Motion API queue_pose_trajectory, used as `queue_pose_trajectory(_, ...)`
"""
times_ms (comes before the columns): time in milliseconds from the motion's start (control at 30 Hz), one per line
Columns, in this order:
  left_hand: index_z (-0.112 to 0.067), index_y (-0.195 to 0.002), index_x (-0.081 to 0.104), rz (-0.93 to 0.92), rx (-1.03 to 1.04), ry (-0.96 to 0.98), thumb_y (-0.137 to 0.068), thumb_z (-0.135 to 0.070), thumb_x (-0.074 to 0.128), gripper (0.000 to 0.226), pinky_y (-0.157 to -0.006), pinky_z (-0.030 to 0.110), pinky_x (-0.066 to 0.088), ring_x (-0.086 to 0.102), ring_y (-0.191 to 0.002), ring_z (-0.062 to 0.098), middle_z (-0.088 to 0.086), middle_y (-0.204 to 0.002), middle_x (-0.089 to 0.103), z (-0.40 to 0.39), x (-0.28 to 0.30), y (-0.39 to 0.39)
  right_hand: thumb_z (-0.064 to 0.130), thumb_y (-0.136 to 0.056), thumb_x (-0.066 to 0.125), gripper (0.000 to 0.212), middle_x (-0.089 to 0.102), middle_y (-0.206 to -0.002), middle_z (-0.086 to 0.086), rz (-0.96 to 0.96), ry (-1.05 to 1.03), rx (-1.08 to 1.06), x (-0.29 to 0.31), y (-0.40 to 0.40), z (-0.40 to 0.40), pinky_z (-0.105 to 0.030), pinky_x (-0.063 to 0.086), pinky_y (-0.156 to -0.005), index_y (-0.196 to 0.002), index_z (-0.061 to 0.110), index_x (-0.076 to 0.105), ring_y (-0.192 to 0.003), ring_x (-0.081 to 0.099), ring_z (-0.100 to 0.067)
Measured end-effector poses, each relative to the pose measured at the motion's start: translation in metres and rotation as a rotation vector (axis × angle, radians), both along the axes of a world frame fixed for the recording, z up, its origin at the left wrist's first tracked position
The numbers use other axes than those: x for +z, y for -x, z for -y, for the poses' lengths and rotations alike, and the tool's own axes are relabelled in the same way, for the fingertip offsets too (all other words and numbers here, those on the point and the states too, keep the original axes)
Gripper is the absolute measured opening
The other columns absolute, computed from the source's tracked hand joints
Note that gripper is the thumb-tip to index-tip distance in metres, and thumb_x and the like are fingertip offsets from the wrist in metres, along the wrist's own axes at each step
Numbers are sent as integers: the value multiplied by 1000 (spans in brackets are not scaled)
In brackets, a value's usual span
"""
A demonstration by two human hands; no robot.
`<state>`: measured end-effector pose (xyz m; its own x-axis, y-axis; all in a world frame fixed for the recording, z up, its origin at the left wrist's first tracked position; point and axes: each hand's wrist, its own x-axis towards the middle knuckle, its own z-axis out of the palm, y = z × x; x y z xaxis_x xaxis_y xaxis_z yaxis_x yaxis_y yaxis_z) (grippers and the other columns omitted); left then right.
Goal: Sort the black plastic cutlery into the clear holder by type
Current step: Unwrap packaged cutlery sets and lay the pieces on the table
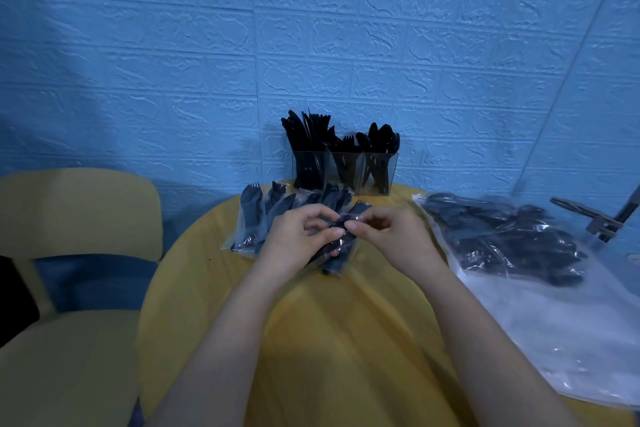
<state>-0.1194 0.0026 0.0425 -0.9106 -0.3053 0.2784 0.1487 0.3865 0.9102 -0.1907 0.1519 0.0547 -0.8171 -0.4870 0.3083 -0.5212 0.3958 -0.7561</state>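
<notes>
Head view: crinkly clear cutlery packet (341,243) between 2 hands.

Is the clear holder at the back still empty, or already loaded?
Already loaded. The clear plastic holder stands upright by the blue wall, with black plastic cutlery sticking up out of it along its whole width.

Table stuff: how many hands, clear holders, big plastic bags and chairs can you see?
Hands: 2, left hand and right hand, both pinching one wrapped cutlery packet
Clear holder: 1
Big plastic bag: 1
Chair: 1
Total: 5
</notes>
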Motion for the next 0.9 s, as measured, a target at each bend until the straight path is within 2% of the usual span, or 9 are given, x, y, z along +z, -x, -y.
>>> queue_pose_trajectory(67,-32,-82,65,-16,25,26,-80,-17,74,17,-71,13,51,66,-75,1,-11,-80,69,1,2,0,22,-81,74,6,68,-78,3,-27,130,20,3,-1,1,-24,45,-69,-78,24,68,-76,60,-12)
queue_pose_trajectory(200,-22,-85,67,-25,-37,-62,-81,-10,72,14,-61,16,53,70,-68,13,1,-88,68,1,5,-2,12,-84,69,12,70,-87,5,31,193,138,3,2,-1,-22,50,-72,-87,24,70,-82,62,-9)
queue_pose_trajectory(300,-22,-84,67,1,-80,-61,-80,-11,73,14,-71,31,58,71,-74,21,6,-91,68,3,3,-1,11,-86,67,12,70,-89,0,115,169,208,4,2,-3,-21,53,-66,-91,21,70,-81,64,-13)
queue_pose_trajectory(367,-26,-82,67,8,-48,1,-78,-15,76,14,-78,39,57,70,-78,22,1,-87,69,2,-1,2,9,-85,68,15,69,-84,2,116,146,216,4,0,-3,-20,54,-64,-87,24,69,-74,64,-8)
queue_pose_trajectory(500,-27,-91,63,19,27,45,-76,-27,76,20,-73,20,53,66,-76,7,-10,-81,69,3,2,1,6,-82,70,18,67,-73,4,131,231,106,4,2,-3,-17,52,-57,-79,23,69,-60,60,0)
queue_pose_trajectory(567,-31,-93,63,-6,100,27,-81,-33,71,16,-72,20,51,64,-80,7,-13,-86,68,11,6,-3,4,-82,70,12,68,-74,1,208,367,17,5,6,-5,-17,51,-55,-83,17,70,-61,61,-2)
queue_pose_trajectory(667,-35,-91,61,-44,215,29,-90,-37,59,4,-70,13,43,57,-85,-4,-18,-90,63,28,11,-8,4,-82,70,9,68,-80,-3,318,587,-99,7,13,-12,-16,48,-49,-87,12,68,-68,62,-7)
queue_pose_trajectory(767,-21,-100,63,-34,123,-243,-96,-25,51,13,-72,22,56,67,-83,7,-3,-100,67,37,11,-9,6,-82,70,13,68,-85,-6,357,645,-141,6,16,-16,-15,45,-45,-95,7,68,-71,62,-7)
queue_pose_trajectory(900,-11,-107,64,-27,20,-500,-95,-18,51,19,-70,20,57,71,-87,18,4,-100,72,38,11,-10,8,-83,70,8,68,-80,-3,329,609,-165,3,17,-16,-16,46,-46,-84,15,66,-71,63,-7)
